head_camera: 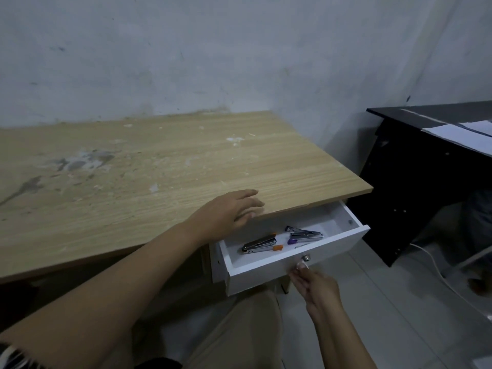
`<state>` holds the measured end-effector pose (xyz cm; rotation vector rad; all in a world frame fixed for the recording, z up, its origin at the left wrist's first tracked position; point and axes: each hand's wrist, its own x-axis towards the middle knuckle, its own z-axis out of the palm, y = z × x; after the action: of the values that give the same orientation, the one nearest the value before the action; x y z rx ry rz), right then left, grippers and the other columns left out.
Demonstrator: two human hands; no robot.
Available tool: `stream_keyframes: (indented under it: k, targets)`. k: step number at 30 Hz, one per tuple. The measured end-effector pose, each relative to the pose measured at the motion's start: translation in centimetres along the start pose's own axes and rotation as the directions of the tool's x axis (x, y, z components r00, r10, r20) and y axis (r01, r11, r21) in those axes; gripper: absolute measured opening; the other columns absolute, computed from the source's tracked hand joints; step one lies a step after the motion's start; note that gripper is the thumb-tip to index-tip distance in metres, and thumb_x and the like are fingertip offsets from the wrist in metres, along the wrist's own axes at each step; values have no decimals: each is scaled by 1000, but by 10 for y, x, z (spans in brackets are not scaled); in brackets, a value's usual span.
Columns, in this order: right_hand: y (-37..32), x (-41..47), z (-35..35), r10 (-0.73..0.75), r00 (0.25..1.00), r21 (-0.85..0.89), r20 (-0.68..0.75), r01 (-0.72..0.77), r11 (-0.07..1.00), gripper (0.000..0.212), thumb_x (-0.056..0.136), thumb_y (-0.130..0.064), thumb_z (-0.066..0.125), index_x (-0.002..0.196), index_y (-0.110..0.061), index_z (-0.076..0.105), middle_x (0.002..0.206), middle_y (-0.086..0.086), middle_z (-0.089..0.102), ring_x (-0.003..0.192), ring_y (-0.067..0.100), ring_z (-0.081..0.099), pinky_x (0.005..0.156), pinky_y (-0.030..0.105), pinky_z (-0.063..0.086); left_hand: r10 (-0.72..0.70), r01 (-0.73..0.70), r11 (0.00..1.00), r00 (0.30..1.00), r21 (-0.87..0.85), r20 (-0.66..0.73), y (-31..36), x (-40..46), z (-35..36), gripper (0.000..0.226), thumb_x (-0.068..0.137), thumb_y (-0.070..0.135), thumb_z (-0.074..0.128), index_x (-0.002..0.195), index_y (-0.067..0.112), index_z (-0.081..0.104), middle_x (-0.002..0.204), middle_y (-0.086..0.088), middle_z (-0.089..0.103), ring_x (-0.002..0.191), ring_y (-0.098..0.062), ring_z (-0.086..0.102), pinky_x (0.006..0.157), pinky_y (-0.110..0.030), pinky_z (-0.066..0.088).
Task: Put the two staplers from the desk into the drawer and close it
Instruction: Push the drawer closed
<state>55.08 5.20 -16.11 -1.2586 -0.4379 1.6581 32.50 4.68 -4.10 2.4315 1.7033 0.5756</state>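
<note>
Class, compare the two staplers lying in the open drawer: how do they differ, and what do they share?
The orange-tipped stapler lies nearer the drawer's left side; the purple-tipped stapler lies further right. Their plastic ends differ: orange against purple. Both are metal-bodied, lie on the floor of the white drawer, and are untouched by either hand.

wall [186, 49]: grey, scuffed | floor [386, 315]: pale tiles | black table [415, 166]: right, papers [463, 134] on top

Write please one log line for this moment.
staplers: orange-tipped stapler and purple-tipped stapler in drawer | drawer: open | right hand: at knob | left hand: open, desk edge
</note>
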Motion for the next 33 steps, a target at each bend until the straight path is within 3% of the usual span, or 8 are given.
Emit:
stream_keyframes:
  k: [5,12,18,21,23,26,29,33]
  targets:
    - [-1,2,11,-10,997,-54,74,14,998,32,86,-4,61,113,12,53,100,22,65,90,28,65,87,37,51,-56,58,998,996,-32,62,-4,4,2,38,94,27,48,132,23,47,145,-3,45,131,-16,41,107,-33,34]
    - [-1,11,29,-36,997,-32,64,38,999,31,86,-2,61,112,13,53,92,21,64,86,29,65,90,41,49,-121,121,984,993,-127,13,-8,4,7,35,94,28,48,128,20,51,136,-2,54,125,-15,48,102,-26,35]
    - [-2,18,40,-73,995,-30,61,75,997,27,85,-3,62,107,11,56,101,26,64,93,34,65,93,44,50,-139,137,972,990,-191,2,-11,7,7,33,95,30,45,126,22,53,132,0,58,119,-11,51,96,-23,37]
    - [-8,32,57,-75,995,-30,66,77,997,18,85,-2,62,99,10,58,101,27,63,83,30,66,90,41,51,-172,167,952,985,-256,2,-14,8,7,32,96,31,41,125,23,54,130,2,59,115,-8,52,92,-20,37]
    - [-13,44,72,-44,997,-27,71,46,999,23,86,3,58,105,14,57,98,27,64,76,26,66,85,38,53,-195,189,933,981,-306,10,-17,9,7,33,97,31,38,125,23,54,131,2,59,117,-7,51,90,-14,36]
    - [-22,59,97,4,998,78,56,-8,997,32,88,9,41,118,16,49,97,27,62,77,30,66,79,41,57,-236,228,904,971,-362,21,-19,9,5,35,98,32,34,126,24,53,132,3,58,119,-7,50,93,-16,36]
    - [-30,71,119,60,996,279,63,-75,957,32,95,-3,30,120,2,47,109,23,58,96,35,57,94,49,49,-264,254,883,964,-395,29,-19,10,1,36,99,32,32,127,24,53,130,5,60,119,-8,51,98,-22,37]
    - [-30,78,129,-21,997,220,79,3,975,17,92,-7,42,92,-11,59,93,13,62,80,27,60,84,44,51,-281,269,862,959,-430,38,-19,9,-2,36,99,31,32,128,24,52,126,6,62,115,-5,53,96,-19,38]
